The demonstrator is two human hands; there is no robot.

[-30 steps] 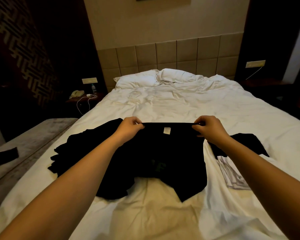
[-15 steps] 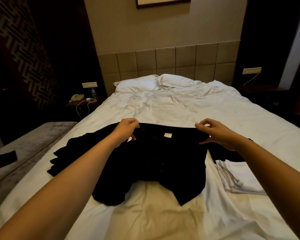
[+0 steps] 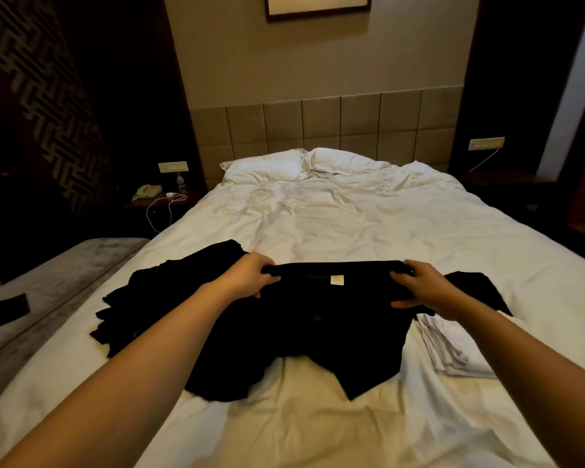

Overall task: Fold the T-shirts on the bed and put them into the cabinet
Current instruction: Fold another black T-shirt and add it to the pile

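Note:
A black T-shirt lies across the near half of the white bed, its small pale label facing up near the far edge. My left hand grips the shirt's far edge at the left. My right hand grips the same edge at the right, thumb underneath. More black fabric lies bunched to the left, and a black piece pokes out past my right hand. A folded white garment rests under my right forearm.
Two white pillows sit at the padded headboard. A nightstand with a phone, bottle and white cable stands at the left. A grey bench with a dark object runs along the bed's left side.
My right hand, open half a second ago, has closed on the shirt's far edge again. The view has tilted up, showing more of the wall and picture frame.

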